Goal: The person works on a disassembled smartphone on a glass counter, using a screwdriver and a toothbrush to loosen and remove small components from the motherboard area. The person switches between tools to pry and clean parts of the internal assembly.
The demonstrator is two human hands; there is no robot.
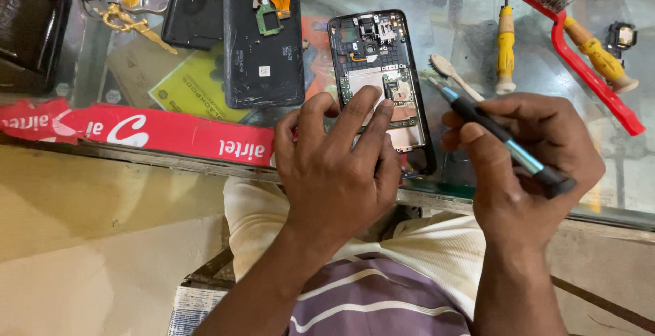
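An opened phone [379, 56] lies on the glass counter with its back off and its circuit board and metal plate showing. My left hand [338, 165] rests on the phone's lower half, fingers spread flat and pressing it down. My right hand [522, 162] grips a black and blue precision screwdriver [501, 138] like a pen. The tool's tip [432, 82] hovers just off the phone's right edge, near the board.
A removed black back cover [263, 42] with a small green board lies left of the phone. A yellow screwdriver [505, 39], a toothbrush [454, 77], a red-handled wire brush [587, 53], scissors [129, 19] and a red banner strip [150, 131] surround the work spot.
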